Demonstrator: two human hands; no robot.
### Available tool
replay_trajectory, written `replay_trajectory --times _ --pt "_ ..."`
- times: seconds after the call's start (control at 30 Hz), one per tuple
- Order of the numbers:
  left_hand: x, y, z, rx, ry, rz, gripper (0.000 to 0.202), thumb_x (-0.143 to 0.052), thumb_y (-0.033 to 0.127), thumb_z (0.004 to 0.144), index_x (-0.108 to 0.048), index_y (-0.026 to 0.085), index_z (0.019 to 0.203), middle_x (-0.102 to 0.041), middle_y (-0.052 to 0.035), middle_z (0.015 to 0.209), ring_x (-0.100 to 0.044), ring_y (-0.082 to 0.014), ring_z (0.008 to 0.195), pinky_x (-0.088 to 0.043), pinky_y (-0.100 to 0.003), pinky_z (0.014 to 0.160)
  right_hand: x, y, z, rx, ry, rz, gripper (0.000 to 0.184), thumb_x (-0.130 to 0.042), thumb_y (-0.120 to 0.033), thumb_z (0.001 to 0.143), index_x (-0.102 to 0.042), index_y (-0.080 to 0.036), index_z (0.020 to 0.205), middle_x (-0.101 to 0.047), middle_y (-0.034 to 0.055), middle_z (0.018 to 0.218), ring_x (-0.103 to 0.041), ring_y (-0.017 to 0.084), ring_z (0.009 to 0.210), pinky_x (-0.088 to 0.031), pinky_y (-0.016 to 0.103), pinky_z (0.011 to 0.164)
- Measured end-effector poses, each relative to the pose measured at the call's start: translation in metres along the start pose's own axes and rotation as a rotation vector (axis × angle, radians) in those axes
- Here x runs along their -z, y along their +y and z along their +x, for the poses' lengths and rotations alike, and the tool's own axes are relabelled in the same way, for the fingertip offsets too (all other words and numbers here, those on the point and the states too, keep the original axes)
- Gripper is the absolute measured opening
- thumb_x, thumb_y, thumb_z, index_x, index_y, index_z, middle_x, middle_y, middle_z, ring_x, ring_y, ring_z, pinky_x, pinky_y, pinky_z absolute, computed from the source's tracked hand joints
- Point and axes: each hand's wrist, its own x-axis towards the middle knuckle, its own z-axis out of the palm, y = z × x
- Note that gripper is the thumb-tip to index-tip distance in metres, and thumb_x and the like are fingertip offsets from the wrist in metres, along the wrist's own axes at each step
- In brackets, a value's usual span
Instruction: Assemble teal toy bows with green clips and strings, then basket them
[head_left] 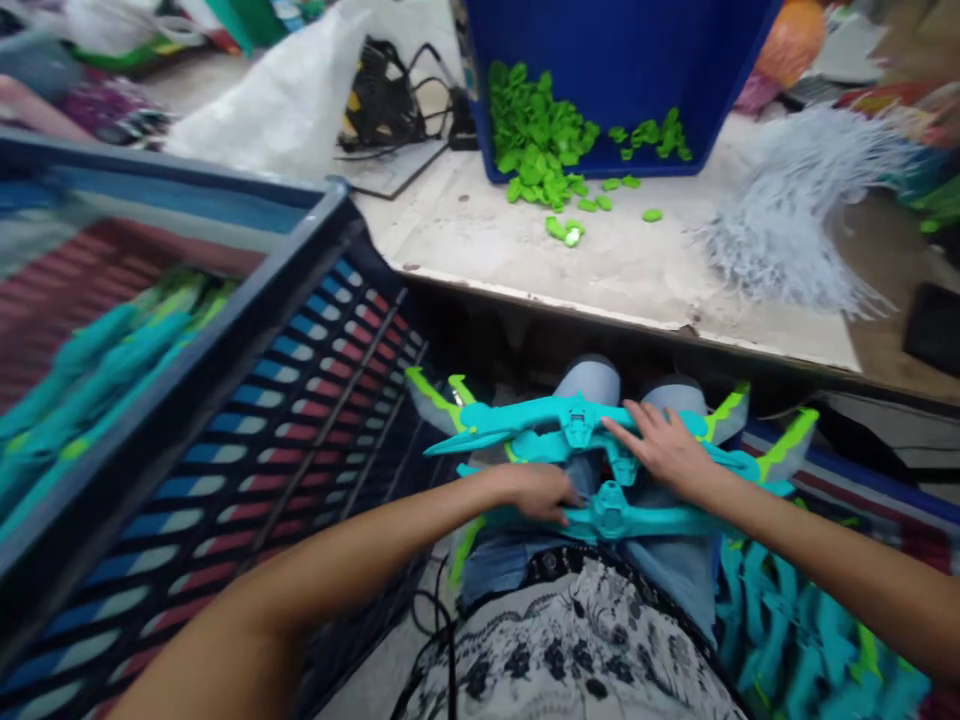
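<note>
Several turquoise toy bows (525, 415) with lime-green tips lie across my lap, one behind another. My left hand (541, 492) is closed around the nearest turquoise bow (660, 521), left of its raised centre piece. Over the right half of the farthest bow lies my right hand (664, 448), its fingers bent over the body and the thumb side toward the middle. My palms hide parts of both bows, and the undersides of the fingers cannot be seen.
A dark blue slatted crate (315, 400) on the left holds similar bows (97, 370). More turquoise pieces (802, 620) fill a container at right. On the worktable (480, 240) ahead, small green parts (540, 135) spill from a tipped blue bin (600, 60) near pale fringe (802, 200).
</note>
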Motion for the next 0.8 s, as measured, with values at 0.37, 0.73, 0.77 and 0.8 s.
replay_trajectory --times 0.37,0.73,0.77,0.8 --pt "0.047 0.009 -0.028 0.062 0.133 -0.01 0.036 -0.06 0.025 0.086 -0.06 0.012 0.119 -0.069 -0.0081 0.106 -0.063 -0.0193 0.094 -0.045 -0.025 0.078 -0.027 0.036 -0.004 0.026 -0.146 0.497 0.086 -0.058 -0.036 0.078 -0.013 -0.021 0.15 -0.062 0.0122 0.099 -0.062 0.03 0.087 -0.051 0.037 0.071" --pt "0.046 -0.008 -0.005 0.263 0.62 0.635 0.048 -0.069 0.039 0.077 -0.057 0.013 0.117 -0.056 -0.0172 0.115 -0.047 -0.0327 0.113 -0.035 -0.047 0.097 0.012 0.095 0.042 0.068 -0.472 1.005 0.06 -0.055 -0.062 0.077 -0.064 -0.017 0.115 -0.067 0.0063 0.11 -0.061 0.03 0.103 -0.048 0.034 0.088" --pt "0.049 -0.01 -0.002 0.276 0.559 0.644 0.046 -0.07 0.04 0.077 -0.059 0.013 0.112 -0.058 -0.0166 0.11 -0.05 -0.0321 0.109 -0.038 -0.045 0.093 0.013 0.094 0.044 0.075 -0.44 0.98 0.059 -0.055 -0.06 0.078 -0.064 -0.017 0.117 -0.067 0.0058 0.111 -0.061 0.03 0.103 -0.047 0.033 0.089" --pt "0.05 -0.011 0.001 0.27 0.486 0.642 0.042 -0.069 0.041 0.077 -0.061 0.014 0.108 -0.06 -0.0156 0.105 -0.052 -0.031 0.104 -0.041 -0.042 0.088 0.013 0.092 0.044 0.076 -0.396 0.951 0.057 -0.054 -0.058 0.079 -0.062 -0.019 0.12 -0.066 0.0051 0.114 -0.061 0.029 0.104 -0.046 0.033 0.09"
